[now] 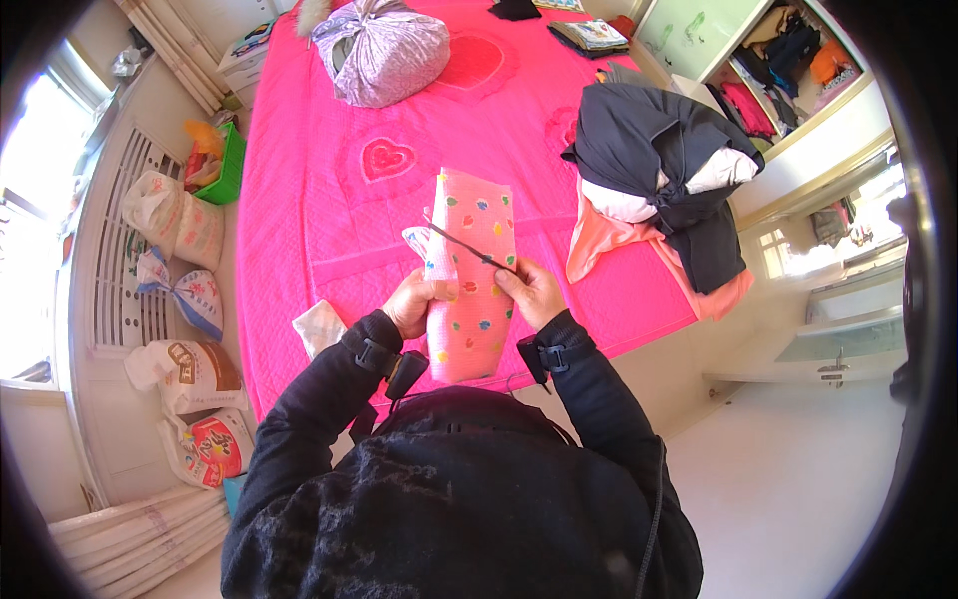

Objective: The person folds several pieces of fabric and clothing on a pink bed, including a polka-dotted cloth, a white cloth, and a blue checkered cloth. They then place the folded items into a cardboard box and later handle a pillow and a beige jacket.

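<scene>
In front of my body is a folded pink fabric piece (471, 329) printed with small coloured motifs, held upright over the bed's near edge. My left hand (416, 301) grips its left edge, thumb lying on the front. At the right edge, my right hand (533, 290) pinches the fabric together with one end of a thin dark cord (468, 247). The cord slants across the front to the upper left. A white patterned bit of cloth (416, 239) sticks out behind the left edge. Fingers behind the fabric are hidden.
A pink quilted bedspread (299, 202) covers the bed. On it are a tied lilac bundle (397, 52), a black-wrapped bundle (629, 135) over peach cloth (599, 247), and a pale folded cloth (319, 329). Several sacks (198, 374) and a green crate (228, 165) line the left wall.
</scene>
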A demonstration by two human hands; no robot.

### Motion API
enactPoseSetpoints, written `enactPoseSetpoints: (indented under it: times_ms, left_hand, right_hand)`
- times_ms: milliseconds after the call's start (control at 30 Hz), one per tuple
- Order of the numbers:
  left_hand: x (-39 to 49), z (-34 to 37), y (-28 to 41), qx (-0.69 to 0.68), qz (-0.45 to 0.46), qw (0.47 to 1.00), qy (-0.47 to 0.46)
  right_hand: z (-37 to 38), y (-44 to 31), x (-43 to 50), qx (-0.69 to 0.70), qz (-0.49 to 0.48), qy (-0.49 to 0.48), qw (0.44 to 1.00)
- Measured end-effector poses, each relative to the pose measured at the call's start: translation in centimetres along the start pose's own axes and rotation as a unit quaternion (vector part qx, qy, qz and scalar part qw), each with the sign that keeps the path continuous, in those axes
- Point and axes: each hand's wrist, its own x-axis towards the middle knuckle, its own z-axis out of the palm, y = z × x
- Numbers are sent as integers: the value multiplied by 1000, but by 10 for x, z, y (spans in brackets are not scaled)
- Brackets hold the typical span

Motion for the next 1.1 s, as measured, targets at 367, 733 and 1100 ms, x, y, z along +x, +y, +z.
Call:
enactPoseSetpoints:
  times_ms: [367, 733, 1100]
  left_hand:
    - [-16, -29, 10, 225, 52, 958, 171]
    - [34, -127, -42, 842, 8, 463, 277]
    - [20, -160, -166, 844, -141, 484, 184]
  right_hand:
    - [9, -47, 0, -179, -23, 2, 984]
    - [-24, -70, -2, -339, 63, -36, 938]
    - [-112, 74, -60, -278, 278, 8, 919]
